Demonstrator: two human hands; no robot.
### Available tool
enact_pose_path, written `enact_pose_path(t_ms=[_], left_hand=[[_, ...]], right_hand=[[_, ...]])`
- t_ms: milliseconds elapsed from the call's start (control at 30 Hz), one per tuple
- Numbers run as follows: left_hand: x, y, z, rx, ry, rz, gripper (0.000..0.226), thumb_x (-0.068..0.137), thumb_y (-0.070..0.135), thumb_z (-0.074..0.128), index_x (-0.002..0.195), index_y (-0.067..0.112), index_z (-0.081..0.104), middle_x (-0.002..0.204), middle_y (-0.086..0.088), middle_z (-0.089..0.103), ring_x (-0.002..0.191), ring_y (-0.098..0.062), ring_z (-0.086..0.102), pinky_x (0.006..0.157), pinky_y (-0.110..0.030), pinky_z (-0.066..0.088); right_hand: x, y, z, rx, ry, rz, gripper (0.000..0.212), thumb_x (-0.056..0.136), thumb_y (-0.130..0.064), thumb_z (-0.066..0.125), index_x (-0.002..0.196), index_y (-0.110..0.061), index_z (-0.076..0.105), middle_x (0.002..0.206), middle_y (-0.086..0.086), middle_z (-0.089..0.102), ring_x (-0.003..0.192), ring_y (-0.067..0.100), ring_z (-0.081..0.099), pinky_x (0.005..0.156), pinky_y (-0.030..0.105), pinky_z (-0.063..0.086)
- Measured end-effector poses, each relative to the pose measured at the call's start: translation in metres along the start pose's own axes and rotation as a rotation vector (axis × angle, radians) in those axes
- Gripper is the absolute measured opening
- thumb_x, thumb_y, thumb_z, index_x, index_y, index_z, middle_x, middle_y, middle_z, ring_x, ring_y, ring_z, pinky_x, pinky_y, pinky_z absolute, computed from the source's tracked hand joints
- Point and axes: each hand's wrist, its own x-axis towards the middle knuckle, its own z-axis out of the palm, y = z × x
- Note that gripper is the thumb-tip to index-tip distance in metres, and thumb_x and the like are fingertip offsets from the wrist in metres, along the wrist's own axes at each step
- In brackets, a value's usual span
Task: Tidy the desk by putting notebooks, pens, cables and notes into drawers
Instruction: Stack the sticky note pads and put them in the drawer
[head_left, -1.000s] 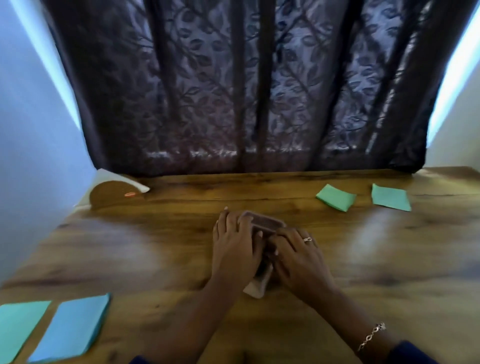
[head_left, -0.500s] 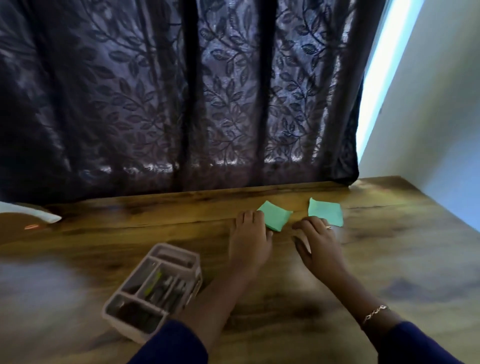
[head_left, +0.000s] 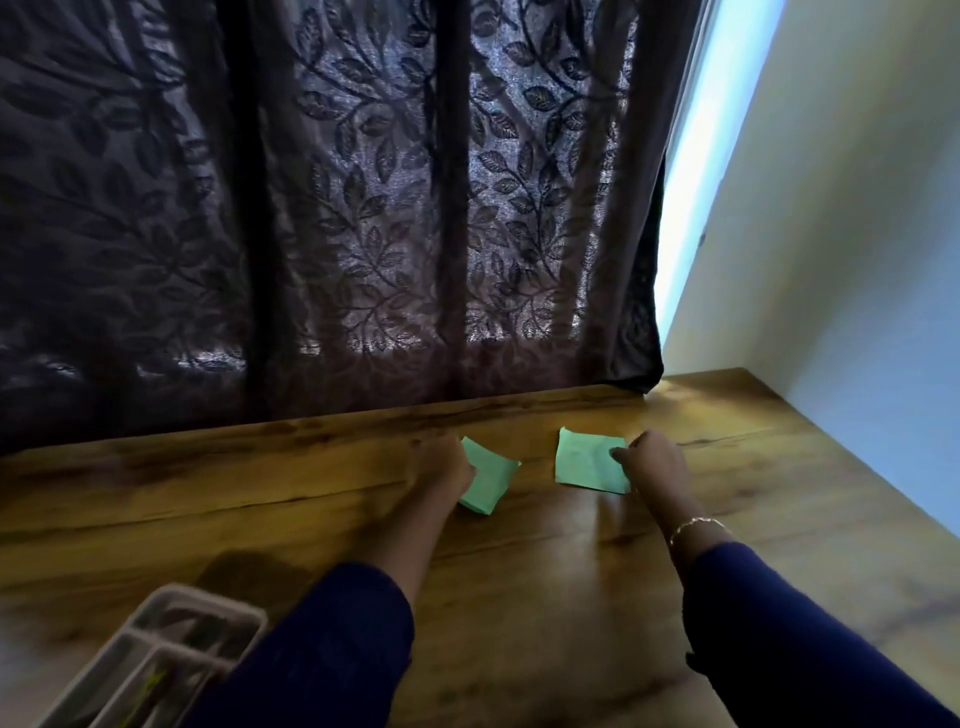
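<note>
Square green paper notes: two. Left note (head_left: 491, 480) at 12 o'clock, right note (head_left: 584, 462) at 1 o'clock. Bare hands: two, left hand (head_left: 444, 467) and right hand (head_left: 653, 462). White plastic divided tray (head_left: 208, 603), 7 o'clock: one.

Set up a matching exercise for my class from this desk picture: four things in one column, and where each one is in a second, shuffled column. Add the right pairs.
Column one
1. left hand
2. right hand
3. organiser tray
4. curtain

Column two
a. hanging behind the desk
b. at the left green note
c. on the desk's near left part
d. at the right green note

Pairs: 1-b, 2-d, 3-c, 4-a
</note>
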Motion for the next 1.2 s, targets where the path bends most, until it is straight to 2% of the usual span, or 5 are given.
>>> enact_pose_path(t_ms=[167,467,700,933,1200], left_hand=[[0.009,0.004,0.015,0.11,-0.047,-0.015,0.062,0.081,0.032,0.07,0.131,0.007,0.043,0.134,-0.012,0.045,0.121,-0.026,0.045,0.092,-0.033,0.044],[0.018,0.002,0.014,0.103,-0.104,-0.129,0.084,0.071,0.039,0.078,0.136,0.007,0.035,0.137,-0.013,0.042,0.127,-0.029,0.041,0.099,-0.036,0.038],[0.015,-0.003,0.011,0.001,-0.077,-0.218,0.069,0.077,0.03,0.075,0.134,0.009,0.041,0.135,-0.013,0.043,0.123,-0.025,0.045,0.09,-0.03,0.045],[0.004,-0.005,0.014,-0.146,0.044,-0.26,0.038,0.092,0.014,0.055,0.129,0.011,0.048,0.126,-0.008,0.055,0.114,-0.022,0.054,0.075,-0.026,0.044],[-0.023,-0.011,-0.012,-0.352,0.07,-0.261,0.032,0.097,0.01,0.04,0.126,0.003,0.051,0.13,-0.014,0.054,0.117,-0.026,0.053,0.087,-0.029,0.047]], right_hand=[[0.009,-0.003,0.017,-0.116,-0.086,0.047,0.048,0.079,-0.034,0.07,0.113,-0.005,0.053,0.113,0.014,0.06,0.105,0.03,0.056,0.085,0.038,0.047],[0.016,-0.007,0.021,-0.071,-0.142,0.153,0.042,0.077,-0.02,0.074,0.111,-0.004,0.055,0.115,0.016,0.06,0.108,0.034,0.057,0.086,0.037,0.045],[0.006,-0.005,0.022,0.033,-0.022,0.149,0.018,0.089,-0.008,0.052,0.104,0.001,0.054,0.109,0.021,0.06,0.101,0.035,0.057,0.071,0.034,0.04],[-0.01,-0.003,0.002,0.183,-0.02,0.113,0.014,0.084,-0.007,0.058,0.094,0.001,0.064,0.094,0.02,0.066,0.085,0.033,0.064,0.066,0.034,0.049],[-0.039,-0.013,-0.01,0.555,-0.037,0.151,0.022,0.084,0.003,0.06,0.066,-0.009,0.054,0.077,0.014,0.06,0.064,0.027,0.061,0.075,0.051,0.056]])
